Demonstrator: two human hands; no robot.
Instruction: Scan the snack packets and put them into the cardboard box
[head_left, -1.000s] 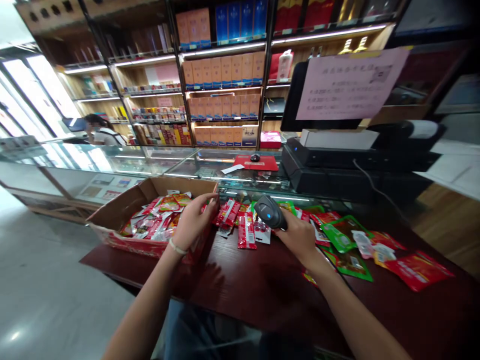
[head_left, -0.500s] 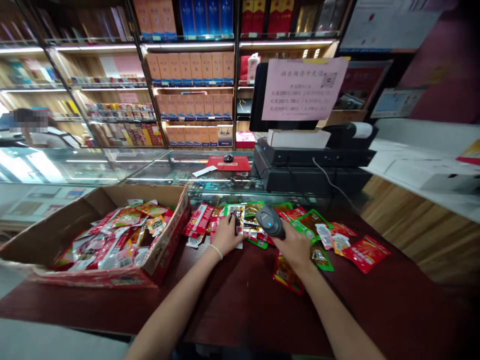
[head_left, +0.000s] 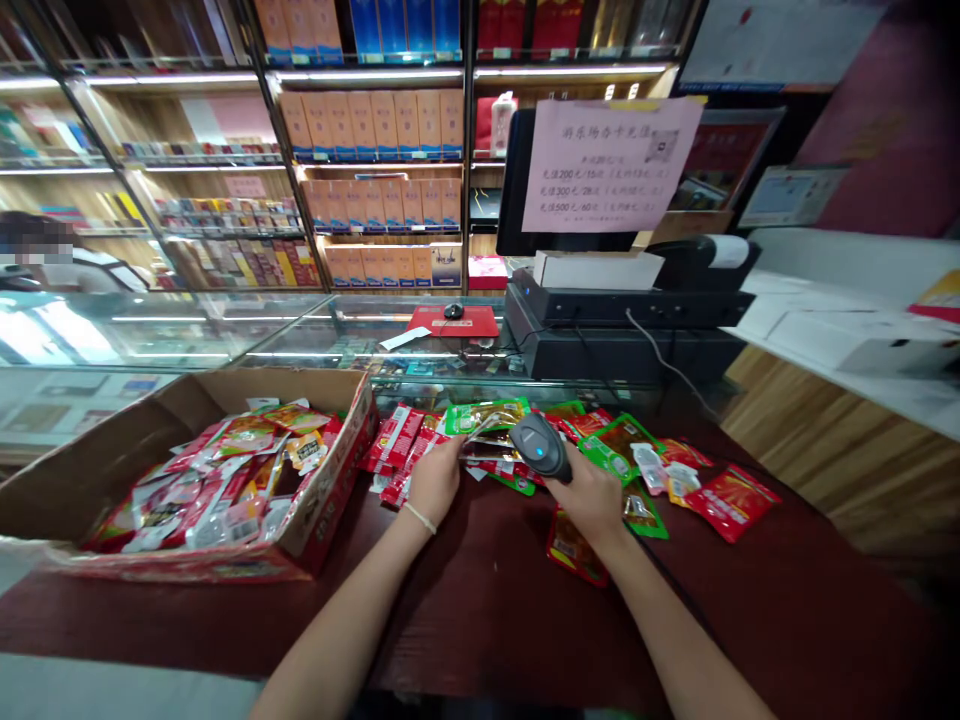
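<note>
My left hand [head_left: 435,482], with a pale band at the wrist, pinches the near left edge of a green-topped snack packet [head_left: 489,416]. That packet is tilted up above others in the pile, and my fingertips are partly hidden behind it. In my right hand [head_left: 592,496] is a dark grey barcode scanner [head_left: 541,450] with a lit blue spot, its head pointing left over the packets. Red snack packets [head_left: 396,440] lie just left of my left hand. Beneath my right wrist sits a red-edged packet [head_left: 571,546], partly covered.
An open cardboard box [head_left: 330,478] full of packets stands on the left of the dark red counter [head_left: 480,620]. More packets [head_left: 731,502] lie to the right. Behind are a glass case [head_left: 300,345], a black register [head_left: 637,345] and a monitor with a pink sign [head_left: 607,165]. A person [head_left: 90,265] is at far left.
My left hand has drawn slightly left and toward me, tilting up the green-topped packet's near edge. The right hand and scanner have barely moved. The view has shifted a little.
</note>
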